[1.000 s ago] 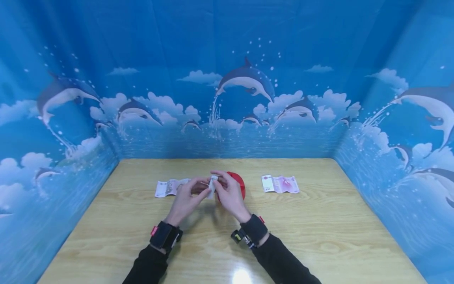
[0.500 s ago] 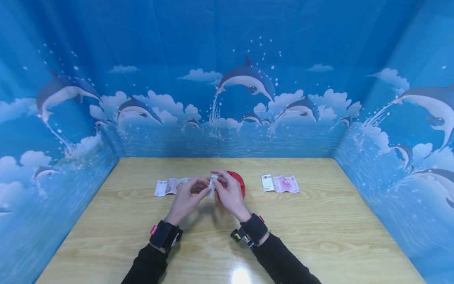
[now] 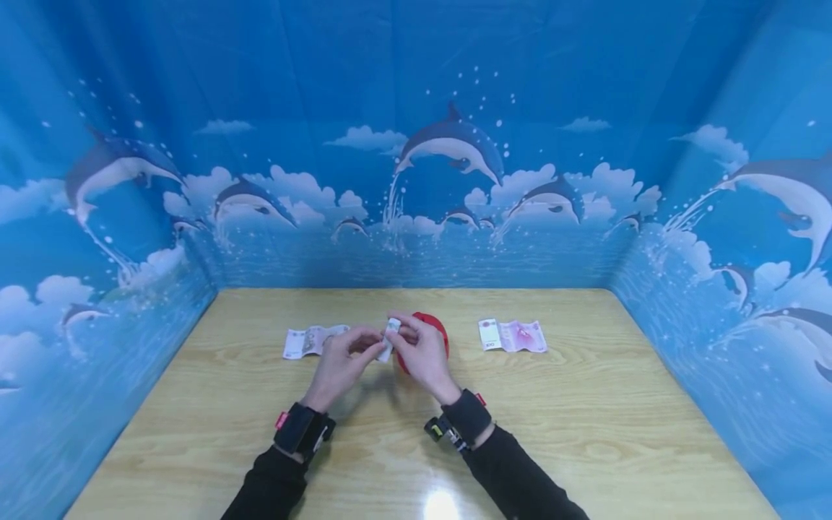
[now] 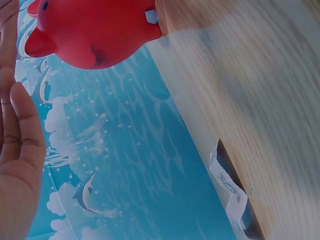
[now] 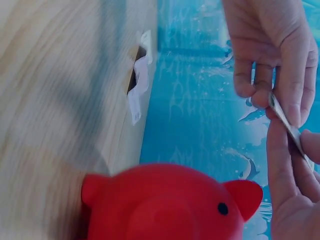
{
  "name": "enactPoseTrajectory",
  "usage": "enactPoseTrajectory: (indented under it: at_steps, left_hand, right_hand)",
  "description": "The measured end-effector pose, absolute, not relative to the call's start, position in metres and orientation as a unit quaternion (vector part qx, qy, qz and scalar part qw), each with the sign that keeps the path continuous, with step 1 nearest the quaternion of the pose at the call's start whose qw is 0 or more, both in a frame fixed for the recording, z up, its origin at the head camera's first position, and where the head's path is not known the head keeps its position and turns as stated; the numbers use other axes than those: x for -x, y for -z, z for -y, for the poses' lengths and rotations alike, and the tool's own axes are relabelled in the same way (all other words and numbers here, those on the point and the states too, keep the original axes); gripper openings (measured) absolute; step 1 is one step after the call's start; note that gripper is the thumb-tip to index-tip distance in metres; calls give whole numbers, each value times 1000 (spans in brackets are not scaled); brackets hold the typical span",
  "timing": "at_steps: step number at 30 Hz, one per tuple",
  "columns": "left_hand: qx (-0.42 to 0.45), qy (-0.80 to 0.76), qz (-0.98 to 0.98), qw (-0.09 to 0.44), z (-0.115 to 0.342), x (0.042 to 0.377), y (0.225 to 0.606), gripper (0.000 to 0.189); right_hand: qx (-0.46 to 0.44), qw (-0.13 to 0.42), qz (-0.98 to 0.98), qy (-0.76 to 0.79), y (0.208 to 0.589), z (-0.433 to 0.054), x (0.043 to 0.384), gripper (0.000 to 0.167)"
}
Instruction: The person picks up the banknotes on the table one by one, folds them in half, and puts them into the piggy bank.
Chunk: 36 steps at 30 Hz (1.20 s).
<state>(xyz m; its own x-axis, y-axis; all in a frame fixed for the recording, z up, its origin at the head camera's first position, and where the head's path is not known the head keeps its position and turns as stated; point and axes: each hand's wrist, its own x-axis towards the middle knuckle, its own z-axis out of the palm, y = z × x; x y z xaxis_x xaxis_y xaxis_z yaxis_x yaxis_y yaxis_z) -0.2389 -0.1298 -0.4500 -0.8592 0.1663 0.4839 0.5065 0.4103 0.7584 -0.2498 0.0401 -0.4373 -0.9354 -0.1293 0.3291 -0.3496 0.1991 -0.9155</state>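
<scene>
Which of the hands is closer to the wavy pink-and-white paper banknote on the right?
Right. The right hand is left of that banknote; the left hand is farther left, beyond the right hand.

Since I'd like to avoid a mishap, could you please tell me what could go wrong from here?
The narrow folded note could slip: the left hand and right hand merely pinch it. The right hand might also bump the red pig, which it partly covers in the head view.

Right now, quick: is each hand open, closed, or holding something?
Left hand: closed, pinching a small folded whitish paper strip.
Right hand: closed, pinching the same paper strip.
</scene>
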Motion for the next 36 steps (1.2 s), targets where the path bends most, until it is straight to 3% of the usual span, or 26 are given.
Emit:
enactPoseTrajectory:
  at_steps: [14, 17, 25, 36]
  left_hand:
    - [200, 520, 820, 132, 128, 235, 447, 14]
    - [204, 536, 810, 123, 128, 235, 446, 11]
    - [204, 580, 779, 124, 128, 238, 448, 12]
    - [185, 594, 776, 103, 127, 237, 450, 14]
  right_hand:
    - [-136, 109, 746, -643, 434, -45, 250, 26]
    - [-140, 83, 724, -670, 435, -48, 252, 28]
    - [-190, -48, 701, -685, 430, -58, 255, 31]
    - [-227, -67, 726, -646, 428, -68, 256, 33]
